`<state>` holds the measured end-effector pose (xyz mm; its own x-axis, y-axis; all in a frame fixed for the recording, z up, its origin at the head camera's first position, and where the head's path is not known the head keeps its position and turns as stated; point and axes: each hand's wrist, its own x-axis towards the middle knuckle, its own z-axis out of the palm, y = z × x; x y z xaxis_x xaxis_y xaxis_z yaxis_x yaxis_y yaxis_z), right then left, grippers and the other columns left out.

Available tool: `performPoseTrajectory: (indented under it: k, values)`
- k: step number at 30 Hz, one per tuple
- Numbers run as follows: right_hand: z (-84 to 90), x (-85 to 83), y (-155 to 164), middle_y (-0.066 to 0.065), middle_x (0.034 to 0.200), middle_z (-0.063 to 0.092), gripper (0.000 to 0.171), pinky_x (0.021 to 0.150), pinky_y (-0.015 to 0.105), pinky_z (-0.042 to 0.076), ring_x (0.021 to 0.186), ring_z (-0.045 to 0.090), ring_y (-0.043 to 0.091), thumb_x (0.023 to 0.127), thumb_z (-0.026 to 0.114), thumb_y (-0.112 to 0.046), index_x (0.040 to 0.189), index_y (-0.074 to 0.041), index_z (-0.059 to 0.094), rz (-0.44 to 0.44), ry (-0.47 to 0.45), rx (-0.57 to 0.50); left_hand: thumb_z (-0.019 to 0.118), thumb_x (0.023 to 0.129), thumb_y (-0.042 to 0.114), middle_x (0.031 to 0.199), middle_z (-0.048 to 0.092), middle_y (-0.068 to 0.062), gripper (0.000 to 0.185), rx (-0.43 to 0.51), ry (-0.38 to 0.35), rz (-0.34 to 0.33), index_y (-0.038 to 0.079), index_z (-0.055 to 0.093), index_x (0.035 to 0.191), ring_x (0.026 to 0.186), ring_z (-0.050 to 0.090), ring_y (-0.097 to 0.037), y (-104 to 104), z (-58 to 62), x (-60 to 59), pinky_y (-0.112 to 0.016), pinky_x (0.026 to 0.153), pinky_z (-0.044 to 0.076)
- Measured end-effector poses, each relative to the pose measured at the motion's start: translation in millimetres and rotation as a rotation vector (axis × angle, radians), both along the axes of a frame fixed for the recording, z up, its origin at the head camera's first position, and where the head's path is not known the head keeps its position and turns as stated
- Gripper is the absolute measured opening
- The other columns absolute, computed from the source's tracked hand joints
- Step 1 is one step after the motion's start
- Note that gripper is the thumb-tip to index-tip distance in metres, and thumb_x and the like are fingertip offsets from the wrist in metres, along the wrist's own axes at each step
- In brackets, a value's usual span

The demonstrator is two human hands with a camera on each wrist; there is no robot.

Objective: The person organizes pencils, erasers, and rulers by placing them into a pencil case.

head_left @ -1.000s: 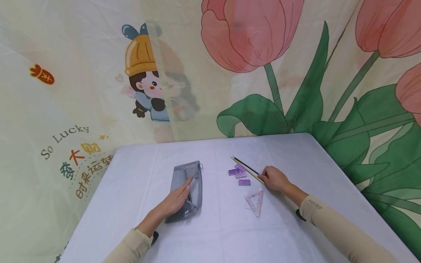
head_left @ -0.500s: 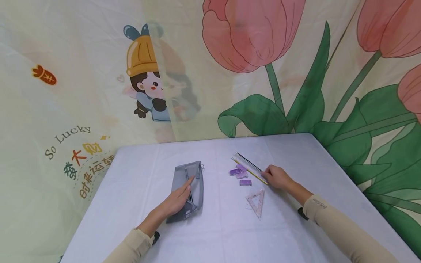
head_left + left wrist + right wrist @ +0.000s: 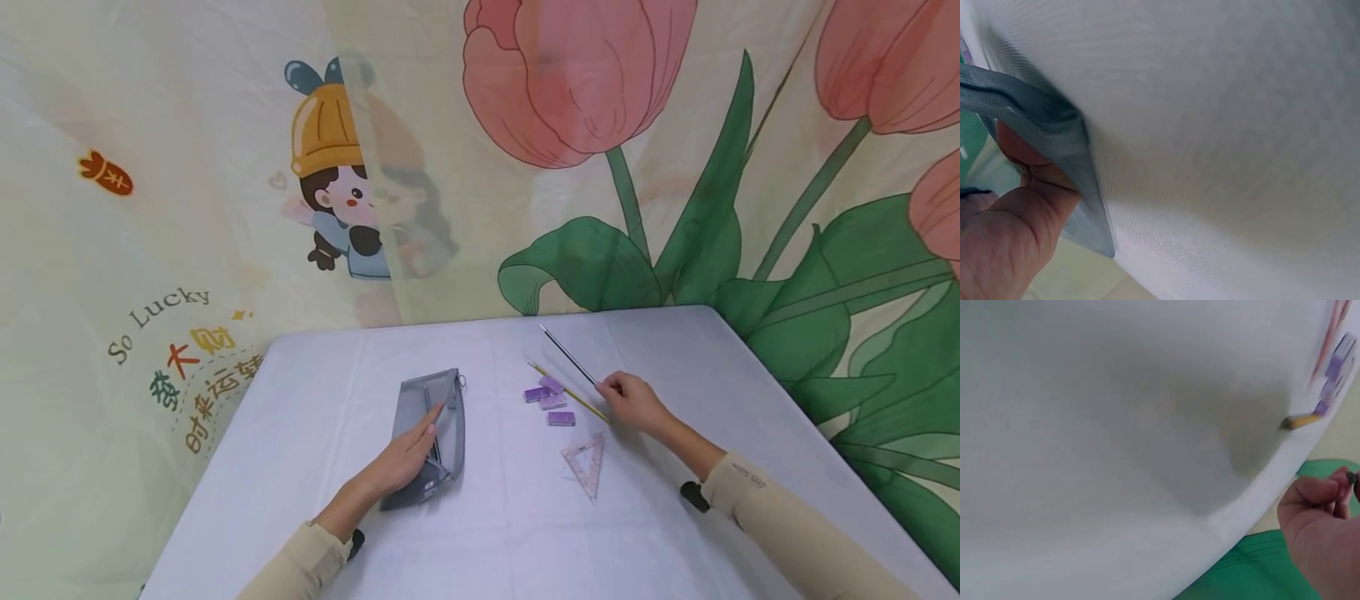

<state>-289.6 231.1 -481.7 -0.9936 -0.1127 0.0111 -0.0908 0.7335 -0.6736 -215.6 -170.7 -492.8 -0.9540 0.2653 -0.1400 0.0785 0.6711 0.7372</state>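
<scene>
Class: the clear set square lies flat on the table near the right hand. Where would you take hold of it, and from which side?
Probably at the wide top edge of the set square, from the right hand's side. It lies flat, point toward the person, so pinch that edge after tipping it up.

Left hand point(image 3: 408, 457) lies flat, fingers straight; right hand point(image 3: 632, 402) curls, pinching.
</scene>
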Motion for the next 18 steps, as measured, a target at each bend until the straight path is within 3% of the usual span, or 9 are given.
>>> performPoseTrajectory:
  k: [9, 18]
  values:
    - [11.3, 16.5, -29, 0.008, 0.076, 0.056, 0.025, 0.053, 0.025, 0.041, 0.066, 0.049, 0.016, 0.1, 0.059, -0.023, 0.095, 0.001, 0.061, -0.036, 0.105, -0.04, 0.022, 0.11, 0.034, 0.164, 0.019, -0.007, 0.051, -0.001, 0.008, -0.001, 0.024, 0.015, 0.16, 0.15, 0.022, -0.035, 0, -0.3, 0.7, -0.052, 0.12, 0.021]
    - [16.0, 28.5, -64, 0.008, 0.079, 0.058, 0.026, 0.057, 0.026, 0.042, 0.069, 0.05, 0.017, 0.1, 0.059, -0.025, 0.097, 0.001, 0.062, -0.093, 0.015, -0.08, 0.022, 0.11, 0.034, 0.165, 0.018, -0.007, 0.051, 0.001, 0.007, -0.016, 0.023, 0.015, 0.16, 0.15, 0.021, -0.035, -1, 0.5, 2.0, -0.053, 0.12, 0.021]
